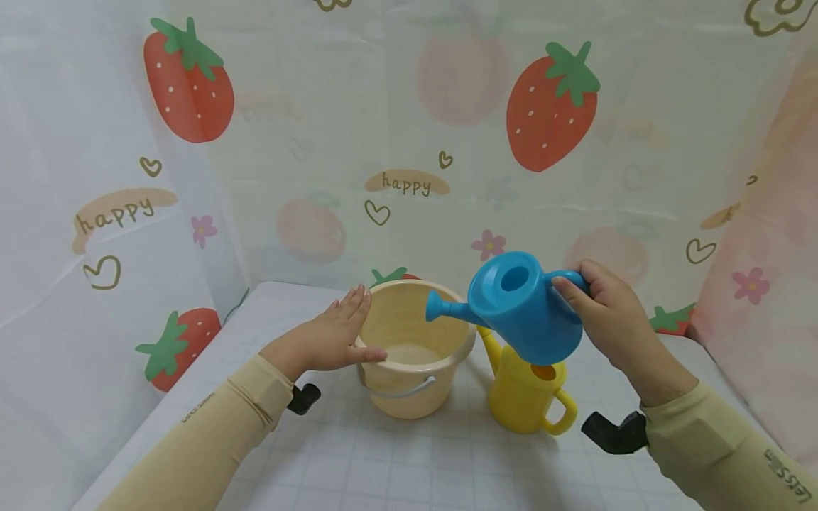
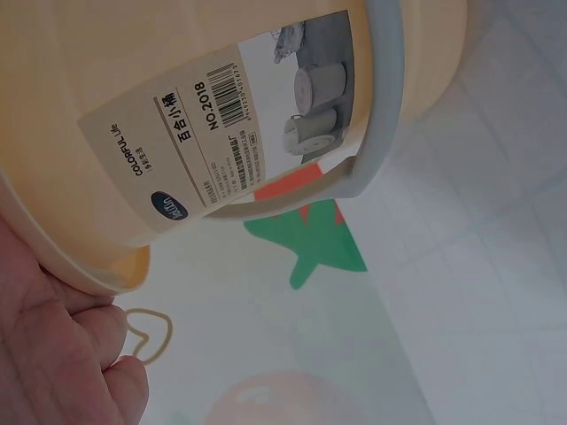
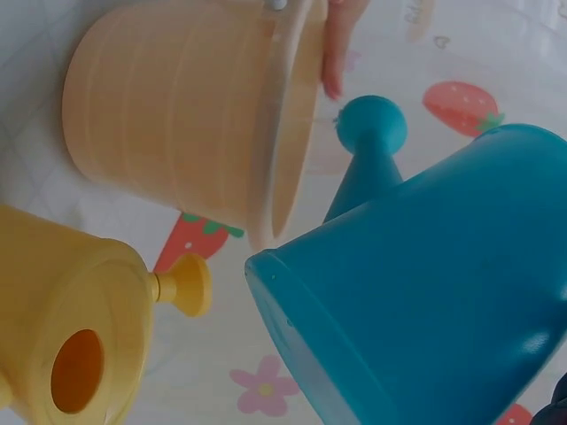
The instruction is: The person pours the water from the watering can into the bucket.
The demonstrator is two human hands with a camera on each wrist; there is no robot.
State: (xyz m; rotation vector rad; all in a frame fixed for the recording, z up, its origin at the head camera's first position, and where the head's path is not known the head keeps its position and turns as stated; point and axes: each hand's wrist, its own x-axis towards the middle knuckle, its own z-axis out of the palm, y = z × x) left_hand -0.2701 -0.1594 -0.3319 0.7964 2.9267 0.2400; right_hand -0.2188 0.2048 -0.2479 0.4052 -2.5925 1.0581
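Blue watering can (image 1: pixel 520 309), gripped by the right hand (image 1: pixel 607 319), could spill past the bucket (image 1: pixel 414 348) if the flat left hand (image 1: pixel 332 337) lets it slide.

open tabletop (image 1: pixel 415 461) in front, bucket (image 1: pixel 409 355) and yellow can (image 1: pixel 524 397) (side by side) blocking behind

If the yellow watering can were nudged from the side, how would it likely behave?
The yellow watering can looks like thin moulded plastic, so probably stiff and light; a nudge would likely slide it on the checked table. It stands upright on a broad base, so tipping seems unlikely. Whether it holds water cannot be told.
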